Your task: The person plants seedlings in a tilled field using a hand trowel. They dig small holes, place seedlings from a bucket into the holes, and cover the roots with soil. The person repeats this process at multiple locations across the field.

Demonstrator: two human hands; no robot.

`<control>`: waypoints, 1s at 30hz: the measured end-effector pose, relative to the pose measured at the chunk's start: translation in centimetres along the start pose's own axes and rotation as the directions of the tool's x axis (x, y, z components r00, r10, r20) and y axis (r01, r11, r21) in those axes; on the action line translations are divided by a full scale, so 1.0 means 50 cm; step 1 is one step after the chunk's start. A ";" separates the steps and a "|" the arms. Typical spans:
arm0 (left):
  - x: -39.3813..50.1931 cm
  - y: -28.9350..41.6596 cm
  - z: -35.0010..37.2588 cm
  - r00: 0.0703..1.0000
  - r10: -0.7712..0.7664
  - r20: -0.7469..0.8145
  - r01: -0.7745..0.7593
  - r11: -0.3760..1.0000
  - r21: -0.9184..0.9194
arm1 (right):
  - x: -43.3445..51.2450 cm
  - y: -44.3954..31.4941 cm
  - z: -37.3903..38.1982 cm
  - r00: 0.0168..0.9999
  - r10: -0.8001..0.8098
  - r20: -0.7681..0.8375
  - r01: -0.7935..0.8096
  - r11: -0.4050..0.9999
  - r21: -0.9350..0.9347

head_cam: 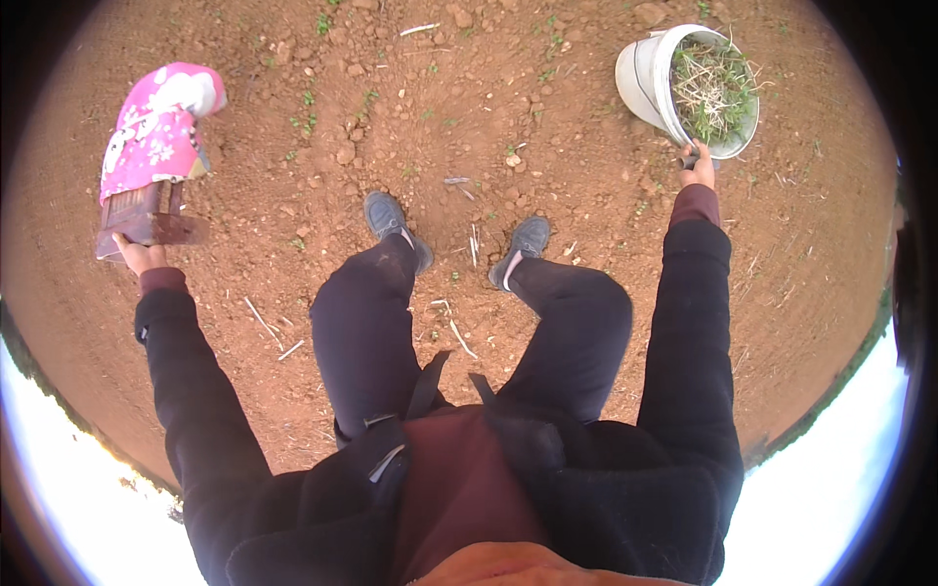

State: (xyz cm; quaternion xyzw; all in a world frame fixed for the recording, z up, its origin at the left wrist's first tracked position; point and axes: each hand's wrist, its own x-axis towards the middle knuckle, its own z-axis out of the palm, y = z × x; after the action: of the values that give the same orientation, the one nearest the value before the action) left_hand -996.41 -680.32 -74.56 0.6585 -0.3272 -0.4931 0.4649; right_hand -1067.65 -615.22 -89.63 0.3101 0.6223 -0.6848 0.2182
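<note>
My left hand point(141, 256) grips the end of a small dark wooden stool point(165, 227), tipped on its side at arm's length. A pink cloth cover with white patterns point(150, 139) wraps the stool's other end. On the right, my right hand point(701, 168) is closed at the near rim of a white plastic bucket point(641, 77). A short dark tube-like piece point(687, 162) shows in that hand; whether it is a tool handle or the bucket's grip, I cannot tell. Pulled weeds point(711, 91), green and dry, fill much of the tilted bucket.
Reddish-brown tilled soil point(447, 117) with clods and small green seedlings point(306, 117) spreads before me. My grey shoes point(529, 238) stand apart on it. Dry pale stalks point(462, 338) lie scattered between and beside my legs.
</note>
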 end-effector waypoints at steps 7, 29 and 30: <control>0.230 -0.327 -0.173 1.000 0.001 0.006 -0.001 1.000 0.026 | -0.045 0.067 -0.035 0.985 -0.170 -0.031 0.170 0.985 -0.021; -0.388 -0.755 0.481 -0.291 -0.019 0.957 -0.924 0.265 -0.276 | -0.373 0.204 0.249 0.396 0.333 0.856 0.916 -0.204 -0.344; -0.398 -0.781 0.481 -0.308 0.000 0.951 -0.922 0.245 -0.299 | -0.378 0.231 0.255 0.360 0.361 0.860 0.930 -0.206 -0.303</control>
State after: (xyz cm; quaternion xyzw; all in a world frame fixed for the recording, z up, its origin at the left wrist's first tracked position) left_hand -1026.39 -655.79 -106.17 -0.0035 -0.9539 -0.2998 0.0142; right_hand -1048.21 -630.97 -84.34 -0.5396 0.7519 -0.0723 0.3719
